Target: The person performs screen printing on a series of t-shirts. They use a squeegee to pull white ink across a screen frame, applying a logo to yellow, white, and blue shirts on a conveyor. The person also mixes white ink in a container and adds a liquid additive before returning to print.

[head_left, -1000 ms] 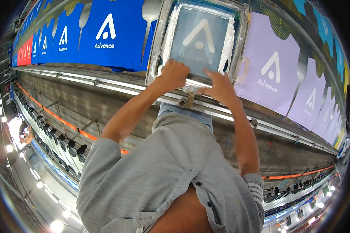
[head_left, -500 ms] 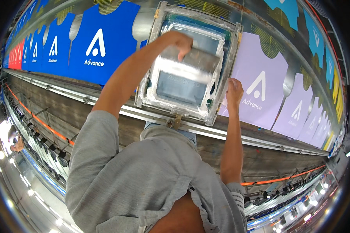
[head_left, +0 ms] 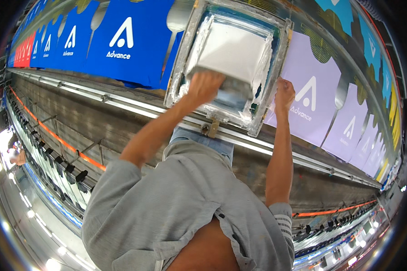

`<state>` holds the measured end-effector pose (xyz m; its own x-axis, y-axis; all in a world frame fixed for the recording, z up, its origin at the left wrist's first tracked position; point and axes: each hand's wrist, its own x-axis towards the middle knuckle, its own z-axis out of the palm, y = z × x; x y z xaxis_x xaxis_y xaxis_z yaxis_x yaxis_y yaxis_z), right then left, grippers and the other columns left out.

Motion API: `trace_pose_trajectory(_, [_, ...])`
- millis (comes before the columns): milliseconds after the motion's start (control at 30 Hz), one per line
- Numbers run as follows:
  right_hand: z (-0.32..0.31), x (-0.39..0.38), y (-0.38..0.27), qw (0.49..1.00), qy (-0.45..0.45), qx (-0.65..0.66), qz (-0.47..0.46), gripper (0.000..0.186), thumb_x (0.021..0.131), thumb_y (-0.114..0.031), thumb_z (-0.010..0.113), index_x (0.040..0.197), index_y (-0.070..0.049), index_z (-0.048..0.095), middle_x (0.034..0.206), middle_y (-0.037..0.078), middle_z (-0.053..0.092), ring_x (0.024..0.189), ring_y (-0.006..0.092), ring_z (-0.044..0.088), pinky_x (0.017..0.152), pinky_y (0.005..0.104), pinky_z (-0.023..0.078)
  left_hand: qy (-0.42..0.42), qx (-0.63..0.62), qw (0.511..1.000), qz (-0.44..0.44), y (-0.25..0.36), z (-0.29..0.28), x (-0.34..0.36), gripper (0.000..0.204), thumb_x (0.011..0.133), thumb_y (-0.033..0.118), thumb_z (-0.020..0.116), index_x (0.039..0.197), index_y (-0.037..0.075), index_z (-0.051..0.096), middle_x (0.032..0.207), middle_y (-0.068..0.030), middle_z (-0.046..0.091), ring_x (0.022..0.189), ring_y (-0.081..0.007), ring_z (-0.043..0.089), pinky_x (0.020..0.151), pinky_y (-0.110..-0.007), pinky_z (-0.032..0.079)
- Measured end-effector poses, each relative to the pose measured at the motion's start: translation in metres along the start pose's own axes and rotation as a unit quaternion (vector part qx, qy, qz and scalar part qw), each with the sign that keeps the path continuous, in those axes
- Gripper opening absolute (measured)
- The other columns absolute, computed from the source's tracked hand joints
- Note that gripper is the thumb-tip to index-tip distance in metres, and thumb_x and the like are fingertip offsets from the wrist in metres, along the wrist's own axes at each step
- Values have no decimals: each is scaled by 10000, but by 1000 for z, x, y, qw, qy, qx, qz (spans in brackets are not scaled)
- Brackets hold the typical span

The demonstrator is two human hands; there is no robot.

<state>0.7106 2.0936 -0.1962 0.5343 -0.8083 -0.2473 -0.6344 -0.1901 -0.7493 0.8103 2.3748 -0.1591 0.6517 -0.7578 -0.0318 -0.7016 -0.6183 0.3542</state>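
A metal-framed printing screen (head_left: 180, 72) lies on a long table, its mesh covered with white ink (head_left: 233, 47). My left hand (head_left: 205, 86) is closed on a squeegee (head_left: 235, 88) inside the frame, close to its near edge. My right hand (head_left: 285, 92) grips the frame's right rail. A blue printed cloth panel (head_left: 122, 40) lies just left of the frame. A lilac printed panel (head_left: 309, 99) lies just right of it.
More blue and red panels run off to the far left, with lilac, turquoise and yellow ones to the right. A metal rail (head_left: 122, 101) with a clamp (head_left: 211, 128) edges the table. An orange line (head_left: 63, 142) and racks run below.
Both hands were on the frame's near edge a second ago. My left hand then went to the far end of the screen and has drawn the squeegee back toward me; my right hand shifted to the right rail.
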Motion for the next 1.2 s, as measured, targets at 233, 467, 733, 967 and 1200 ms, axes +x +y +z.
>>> trace_pose_trajectory(233, [4,9,21,993,67,63,-71,298,910,-241,590,982,32,687,852,150,692,739,260,623,703,372,494,53,-39,996,66,18,-26,-100,428,737,24,618,1165,-1,614,1198,-154,640,1148,-292,602,983,-394,476])
trace_pose_trajectory(467, [122,-58,-56,983,55,131,-117,220,920,-194,587,957,-10,700,857,92,699,771,192,640,720,337,514,-45,-49,998,-2,-108,-82,-122,414,718,31,625,1129,81,644,1163,-101,668,1097,-281,630,888,-401,524])
trace_pose_trajectory(733, [288,-179,-196,986,60,115,-104,203,912,-196,603,941,-13,687,800,154,689,731,260,661,680,369,511,-28,-10,1000,1,-293,-169,-179,398,642,-20,624,1026,69,682,1038,-99,697,991,-301,653,826,-402,526])
trace_pose_trajectory(967, [332,-199,-217,985,53,149,-75,246,912,-218,604,937,14,684,796,155,687,728,236,660,661,356,494,-70,8,997,-9,-339,-186,-181,416,668,-59,592,1034,94,718,979,-99,712,870,-311,678,741,-404,540])
trace_pose_trajectory(1200, [340,-191,-212,989,65,101,-90,224,914,-211,561,936,-19,675,875,238,673,818,416,654,698,452,508,-108,25,994,-4,-350,-182,-172,339,699,3,605,1001,113,714,896,-112,714,822,-300,687,712,-416,538])
